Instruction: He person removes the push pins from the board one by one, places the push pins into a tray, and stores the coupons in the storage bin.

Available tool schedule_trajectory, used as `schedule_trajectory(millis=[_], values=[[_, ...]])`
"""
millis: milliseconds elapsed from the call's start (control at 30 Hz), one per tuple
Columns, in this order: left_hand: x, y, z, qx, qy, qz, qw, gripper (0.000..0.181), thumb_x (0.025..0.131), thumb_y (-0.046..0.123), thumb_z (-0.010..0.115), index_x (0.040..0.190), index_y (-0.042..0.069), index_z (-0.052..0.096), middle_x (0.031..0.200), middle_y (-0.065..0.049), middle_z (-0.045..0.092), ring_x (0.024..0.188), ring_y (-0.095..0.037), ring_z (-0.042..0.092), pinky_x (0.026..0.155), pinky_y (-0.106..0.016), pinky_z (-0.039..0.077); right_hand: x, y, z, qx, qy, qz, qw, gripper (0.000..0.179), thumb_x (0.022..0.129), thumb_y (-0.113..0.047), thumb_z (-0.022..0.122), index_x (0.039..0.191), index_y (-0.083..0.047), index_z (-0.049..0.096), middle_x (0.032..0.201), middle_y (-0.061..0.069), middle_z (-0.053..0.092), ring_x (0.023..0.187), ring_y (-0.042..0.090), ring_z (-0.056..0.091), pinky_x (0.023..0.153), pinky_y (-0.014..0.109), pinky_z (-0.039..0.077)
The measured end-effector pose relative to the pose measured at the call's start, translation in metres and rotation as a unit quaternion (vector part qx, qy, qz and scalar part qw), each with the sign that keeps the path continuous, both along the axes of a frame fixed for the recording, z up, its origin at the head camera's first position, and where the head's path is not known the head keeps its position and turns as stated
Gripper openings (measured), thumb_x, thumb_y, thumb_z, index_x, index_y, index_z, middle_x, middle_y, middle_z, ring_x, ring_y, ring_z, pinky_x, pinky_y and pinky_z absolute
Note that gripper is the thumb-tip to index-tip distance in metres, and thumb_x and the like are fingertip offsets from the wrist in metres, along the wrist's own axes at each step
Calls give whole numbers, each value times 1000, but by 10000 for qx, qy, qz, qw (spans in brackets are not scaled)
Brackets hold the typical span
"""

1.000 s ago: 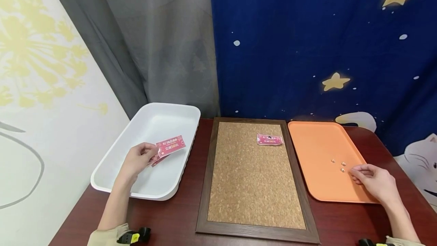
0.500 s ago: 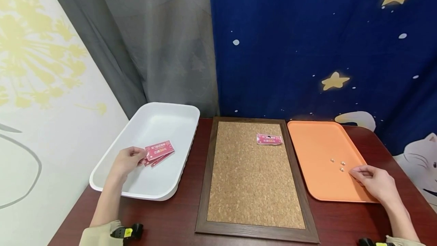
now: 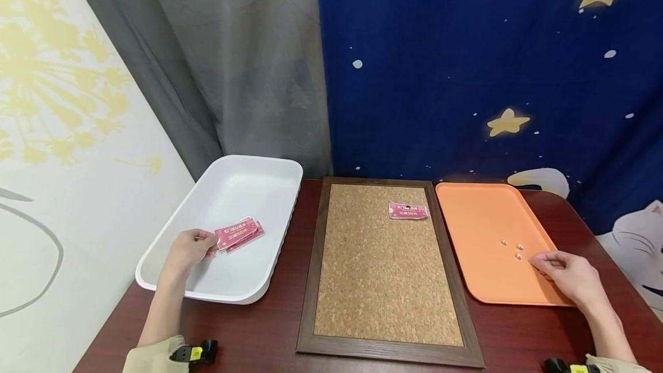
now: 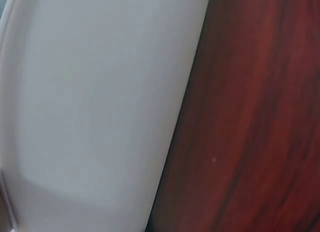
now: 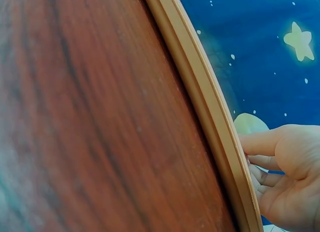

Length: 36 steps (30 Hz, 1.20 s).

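A pink coupon (image 3: pixel 237 233) with white lettering is pinched at its left end by my left hand (image 3: pixel 190 247), low over the white tray (image 3: pixel 178 272). Under it, a second pink coupon (image 3: pixel 254 236) sticks out on the right. My right hand (image 3: pixel 564 274) is over the right side of the orange tray (image 3: pixel 489 281), thumb and fingertips close together; whether they pinch something small is hidden. Left of those fingertips lie small shiny pieces, one of them a pushpin-sized bit (image 3: pixel 520 247). The right wrist view shows the right hand (image 5: pixel 292 174) behind the tray's rim.
Between the trays lies a framed cork board (image 3: pixel 385 281). Near its upper right corner another pink coupon (image 3: pixel 409 213) bears a dark dot, apparently a pin head. Everything stands on a dark red wooden table (image 3: pixel 269 332), with curtains (image 3: pixel 414 73) behind.
My left hand has moved left and down with the coupons, lower into the white tray. The top coupon has shifted over the one beneath. My right hand has hardly moved.
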State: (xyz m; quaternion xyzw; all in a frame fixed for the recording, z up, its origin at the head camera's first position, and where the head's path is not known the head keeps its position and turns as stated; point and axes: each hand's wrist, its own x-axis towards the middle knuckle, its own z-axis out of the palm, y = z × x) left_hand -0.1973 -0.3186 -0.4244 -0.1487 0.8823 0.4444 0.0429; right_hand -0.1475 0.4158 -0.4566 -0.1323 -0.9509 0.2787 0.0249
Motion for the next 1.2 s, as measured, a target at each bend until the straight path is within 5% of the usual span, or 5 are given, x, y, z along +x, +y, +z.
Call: schedule_trajectory(millis=[467,767,967,1200], values=[[4,4,4,-633,-130,403,9971,29,99,12,55,109,-14,62,78,-13,65,71,-20,56,61,-30,43,0,2,-4,-27,9,-193,9998,51,97,-40,66,105,10,68,82,9,71,77,19,55,71,38,35],[2,1,1,-382,57,393,9985,29,99,12,55,112,-14,61,80,-12,66,70,-18,60,60,-27,47,1,0,-4,33,185,-198,9996,50,97,-39,67,105,10,69,83,12,71,77,20,56,71,39,35],[0,3,1,-226,281,360,9987,30,101,16,56,116,-10,61,86,-12,65,74,-17,58,59,-23,46,3,-1,-3,-61,277,-248,9993,48,97,-37,67,107,10,69,83,12,73,69,7,56,77,48,39],[-1,9,4,-89,577,204,9981,30,102,17,58,120,-7,59,96,-14,65,82,-19,59,65,-23,50,8,-2,-3,-280,467,-292,9981,48,99,-36,65,112,10,66,86,13,75,61,0,61,66,25,39]])
